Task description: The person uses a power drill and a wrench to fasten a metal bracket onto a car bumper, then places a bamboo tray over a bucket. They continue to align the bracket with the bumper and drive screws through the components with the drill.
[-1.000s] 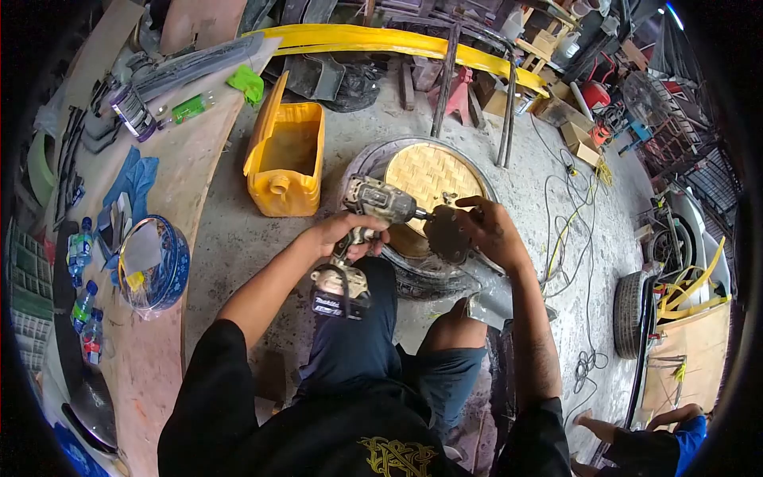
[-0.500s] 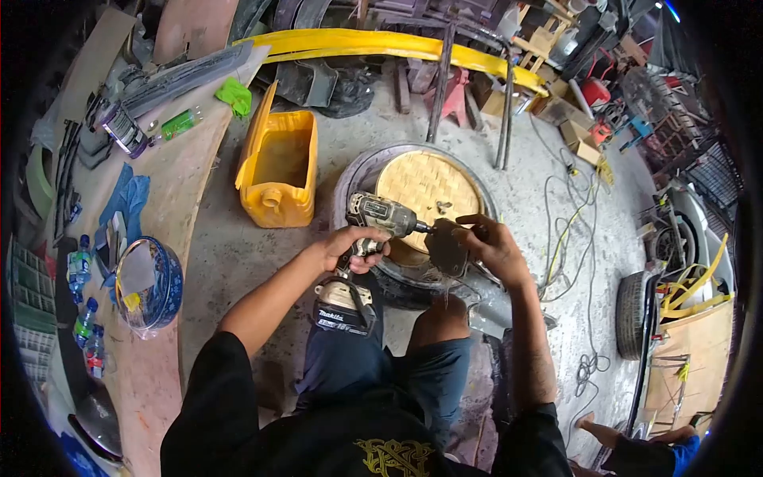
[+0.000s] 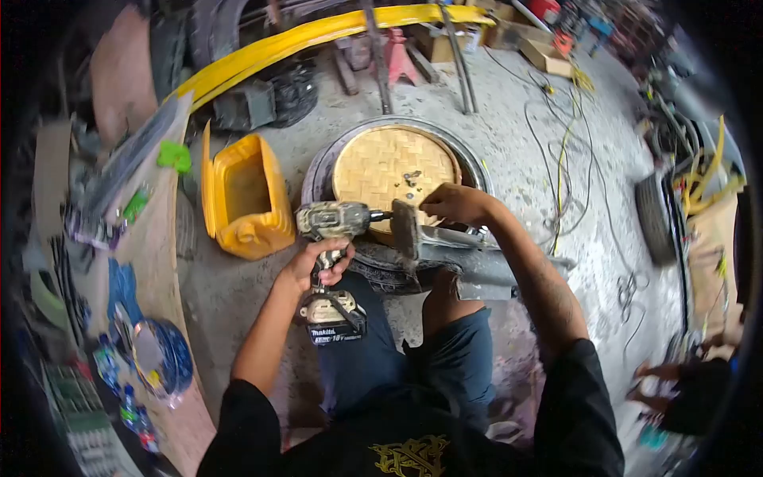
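Nearest, one power drill (image 3: 334,222), camouflage-patterned, marked Makita on the battery (image 3: 335,330), above the person's thigh; left hand (image 3: 322,264) wrapped round its handle, fingers clamped. Likely weighty, bottom-heavy from the battery, and rigid; best held by the handle. One dark end plate (image 3: 405,232), at the drill's tip, on a long grey bar (image 3: 465,256) lying by the knee; both look stiff and hardly fragile, the bar probably awkward for its length, with the bar's body the surer hold. Right hand (image 3: 459,204) at the plate's far side, fingertips bunched; cannot tell whether they grip anything. Beyond, one round woven tray (image 3: 377,163) bearing small dark hardware (image 3: 411,176), set on a tyre (image 3: 318,175); left of it, one cut-open yellow jerrycan (image 3: 258,237). Farthest, one red stand (image 3: 399,60) and one long yellow strip (image 3: 294,36).
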Motion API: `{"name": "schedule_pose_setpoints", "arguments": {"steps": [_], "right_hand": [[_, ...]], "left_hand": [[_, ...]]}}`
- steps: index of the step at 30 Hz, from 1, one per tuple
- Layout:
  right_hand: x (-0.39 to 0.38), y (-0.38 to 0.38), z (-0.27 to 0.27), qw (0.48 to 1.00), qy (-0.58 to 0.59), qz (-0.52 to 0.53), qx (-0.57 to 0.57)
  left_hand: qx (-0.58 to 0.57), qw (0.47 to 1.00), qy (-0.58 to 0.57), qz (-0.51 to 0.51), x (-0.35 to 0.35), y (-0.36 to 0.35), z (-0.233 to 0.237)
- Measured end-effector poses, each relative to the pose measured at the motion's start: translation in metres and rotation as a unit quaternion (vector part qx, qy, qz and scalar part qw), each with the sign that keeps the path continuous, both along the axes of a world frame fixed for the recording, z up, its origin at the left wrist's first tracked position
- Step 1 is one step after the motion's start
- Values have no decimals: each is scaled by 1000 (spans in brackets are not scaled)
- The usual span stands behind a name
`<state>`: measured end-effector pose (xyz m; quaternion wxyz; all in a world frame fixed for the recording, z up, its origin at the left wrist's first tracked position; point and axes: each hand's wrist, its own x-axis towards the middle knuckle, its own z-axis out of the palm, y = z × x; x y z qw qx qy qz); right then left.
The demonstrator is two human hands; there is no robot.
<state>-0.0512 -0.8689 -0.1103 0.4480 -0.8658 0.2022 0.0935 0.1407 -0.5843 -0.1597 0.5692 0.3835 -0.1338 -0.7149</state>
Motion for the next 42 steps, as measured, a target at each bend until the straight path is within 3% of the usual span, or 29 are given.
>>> {"name": "schedule_pose_setpoints", "arguments": {"steps": [3,4,7,10,13,15,17,19,22,23,29,30,34,35,36,37,39,42], "right_hand": [[10,1,-23,999,-13,-25,19],[14,7,-28,994,-17,-87,65],[20,22,-38,989,-64,-134,29],[28,24,-46,977,-88,-135,142],[30,26,-39,989,-121,-72,51],[25,21,-30,984,-111,-62,127],[25,24,-24,989,-106,-94,-43],[26,25,-34,986,-105,-89,-97],[28,27,-35,990,-58,-117,58],[29,24,-34,992,-91,-78,51],[65,11,11,978,154,99,-98],[68,7,14,954,96,219,-180],[78,-9,11,950,133,260,-110],[76,-15,7,967,165,164,100],[73,-20,1,932,187,56,306],[70,-23,-12,933,190,59,301],[57,-24,-35,906,101,-80,402],[43,40,31,942,98,-112,301]], "left_hand": [[-17,999,51,-7,6,0,-22],[-13,998,59,-7,7,1,-23],[-18,996,83,0,5,2,-29],[-24,996,87,5,4,3,-34],[-30,995,88,18,1,4,-35],[-34,996,76,18,-1,5,-37],[-46,995,88,25,-5,6,-40],[-67,994,91,4,-4,5,-43],[-74,995,66,20,-9,4,-39],[-72,996,48,23,-10,5,-38],[-81,992,68,67,-17,8,-43],[-78,993,55,65,-17,8,-44],[-78,993,38,76,-20,11,-50],[-73,994,30,74,-20,11,-51],[-77,993,33,78,-20,11,-49],[-66,994,23,79,-20,12,-46],[-60,994,14,86,-17,13,-45],[-55,998,-16,40,-6,11,-48]]}}
